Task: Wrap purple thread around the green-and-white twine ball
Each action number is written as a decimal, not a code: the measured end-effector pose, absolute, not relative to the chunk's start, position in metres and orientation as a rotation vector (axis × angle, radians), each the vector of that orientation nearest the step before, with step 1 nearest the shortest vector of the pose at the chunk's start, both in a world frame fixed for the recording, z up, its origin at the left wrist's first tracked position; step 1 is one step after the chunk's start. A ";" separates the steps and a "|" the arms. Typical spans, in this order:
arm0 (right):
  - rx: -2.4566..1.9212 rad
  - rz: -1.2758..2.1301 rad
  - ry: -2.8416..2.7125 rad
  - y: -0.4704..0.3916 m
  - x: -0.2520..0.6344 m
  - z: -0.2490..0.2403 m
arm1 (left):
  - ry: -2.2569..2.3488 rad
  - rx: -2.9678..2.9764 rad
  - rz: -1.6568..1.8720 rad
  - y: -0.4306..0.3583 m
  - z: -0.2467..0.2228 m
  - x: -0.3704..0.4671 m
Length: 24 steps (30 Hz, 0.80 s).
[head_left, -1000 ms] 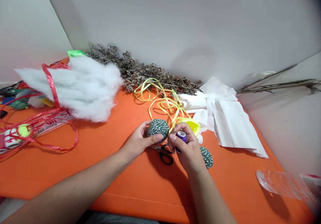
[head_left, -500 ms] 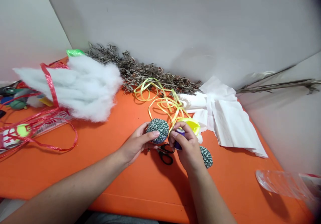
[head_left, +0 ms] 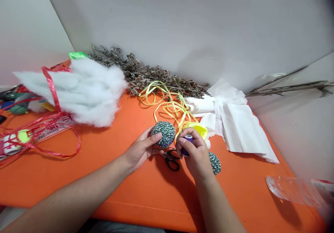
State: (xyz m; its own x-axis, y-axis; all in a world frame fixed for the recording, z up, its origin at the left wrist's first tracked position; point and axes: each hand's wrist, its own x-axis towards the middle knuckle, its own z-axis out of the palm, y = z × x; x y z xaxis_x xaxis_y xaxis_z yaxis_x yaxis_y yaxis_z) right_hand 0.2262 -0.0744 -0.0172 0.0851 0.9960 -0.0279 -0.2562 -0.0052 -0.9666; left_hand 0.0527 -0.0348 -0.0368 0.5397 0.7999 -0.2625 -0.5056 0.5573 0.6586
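Note:
A round ball wound in green-and-white cord rests in my left hand, its thumb on the front and fingers behind and below. My right hand is closed round a purple thread spool, a little to the right of the ball. Any thread between the two is too fine to make out. Black-handled scissors lie on the table beneath and between my hands. A second green-and-white cord piece sits right of my right wrist, partly hidden by it. Behind my right hand is a yellow ribbon roll.
Loose yellow ribbon trails back toward dried plant stems along the wall. White stuffing and red ribbon lie on the left. White paper sheets and a clear plastic container are on the right of the orange table.
The ball in my left hand has turned slightly and shifted a touch left and up. My right hand keeps its hold on the spool, almost unmoved.

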 end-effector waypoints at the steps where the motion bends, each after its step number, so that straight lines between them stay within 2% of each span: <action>1: -1.065 1.263 -0.946 -0.075 0.227 -0.017 | 0.597 0.560 0.830 -0.035 -0.037 0.053; 24: -1.271 1.115 -0.973 -0.071 0.223 -0.012 | 0.559 0.378 0.786 -0.035 -0.029 0.054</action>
